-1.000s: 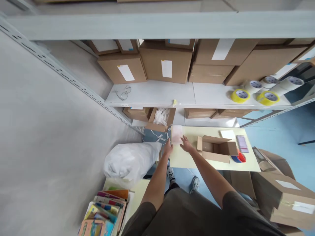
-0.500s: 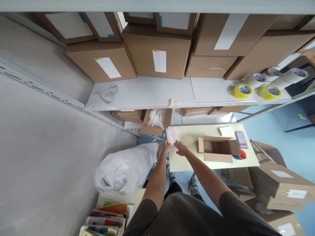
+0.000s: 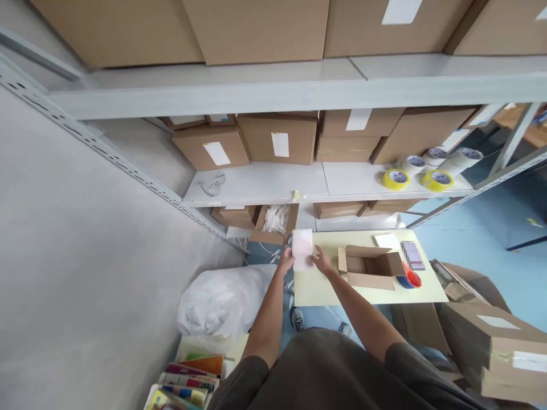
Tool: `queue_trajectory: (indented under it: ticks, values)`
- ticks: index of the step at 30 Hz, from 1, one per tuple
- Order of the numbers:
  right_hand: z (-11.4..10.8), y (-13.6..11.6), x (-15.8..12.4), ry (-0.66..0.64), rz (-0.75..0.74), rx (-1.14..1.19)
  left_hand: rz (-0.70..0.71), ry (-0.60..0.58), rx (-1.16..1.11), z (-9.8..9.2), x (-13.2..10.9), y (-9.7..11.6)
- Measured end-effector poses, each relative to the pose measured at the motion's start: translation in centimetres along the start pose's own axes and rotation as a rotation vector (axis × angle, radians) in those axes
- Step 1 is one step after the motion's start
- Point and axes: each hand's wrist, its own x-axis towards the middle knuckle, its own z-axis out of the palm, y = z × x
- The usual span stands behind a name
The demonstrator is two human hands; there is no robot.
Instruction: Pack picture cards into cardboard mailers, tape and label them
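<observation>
A flat, pale pinkish-white rectangular sheet or packet [image 3: 302, 249] is held upright over the left end of the cream table; its exact kind is not plain. My left hand [image 3: 286, 260] grips its left edge. At its lower right edge, my right hand [image 3: 321, 262] pinches it with the thumb in front. To the right on the table stands an open cardboard box [image 3: 370, 266] with its flaps folded out. Just beyond my left hand, another open carton [image 3: 277, 221] on the low shelf holds crumpled white material.
A large translucent bag [image 3: 222, 299] bulges at the left. Shelves with cartons [image 3: 280, 142] and tape rolls [image 3: 396, 179] rise in front. On the table [image 3: 325, 293] lie a white pad [image 3: 387, 241] and a red-and-blue round item [image 3: 411, 278]. Cartons [image 3: 491, 341] crowd the right floor.
The pale sheet has been raised and turned to face me more squarely, with both hands at its sides. My view has tilted up, bringing a higher shelf in.
</observation>
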Motion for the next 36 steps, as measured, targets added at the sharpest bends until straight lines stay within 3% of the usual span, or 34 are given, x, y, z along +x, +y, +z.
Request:
queue_trajectory:
  ticks: [3, 6, 9, 12, 14, 17, 20, 23, 26, 28, 32, 36]
  values:
    - [-2.6, -1.7, -1.0, -0.029, 0.003, 0.176, -0.053, -0.092, -0.172, -1.7, -0.8, 2.7]
    - [-5.1, -3.0, -2.4, -0.125, -0.036, 0.468, -0.016, -0.161, -0.262, -2.3, -1.7, 5.5]
    - [-7.3, -3.7, -3.9, -0.154, -0.070, 0.684, 0.029, -0.208, -0.306, -1.7, -3.0, 7.9]
    - [-10.0, -3.3, -5.5, -0.066, -0.110, 0.783, 0.054, -0.215, -0.330, 0.3, -4.5, 9.9]
    - [-12.3, -2.3, -6.5, -0.010, -0.164, 0.785, 0.060, -0.204, -0.324, 2.5, -5.5, 11.2]
    - [-17.0, 0.2, -7.8, 0.022, -0.244, 0.690, 0.055, -0.177, -0.307, 7.3, -7.1, 12.9]
    - [-22.4, 3.1, -8.5, 0.089, -0.255, 0.464, -0.008, -0.167, -0.365, 13.7, -9.0, 14.2]
    - [-27.2, 5.6, -8.7, 0.185, -0.210, 0.118, -0.172, -0.187, -0.467, 20.5, -11.3, 14.9]
    - [-30.7, 6.8, -8.3, 0.130, -0.219, -0.173, -0.308, -0.148, -0.566, 26.5, -13.6, 15.1]
    - [-32.0, 6.9, -7.9, 0.045, -0.254, -0.280, -0.353, -0.092, -0.625, 29.4, -14.8, 15.3]
    - [-32.8, 6.3, -6.7, -0.035, -0.295, -0.376, -0.421, -0.051, -0.712, 31.9, -15.4, 15.8]
    - [-32.3, 6.5, -5.6, 0.038, -0.303, -0.395, -0.493, -0.064, -0.609, 30.6, -14.4, 15.4]
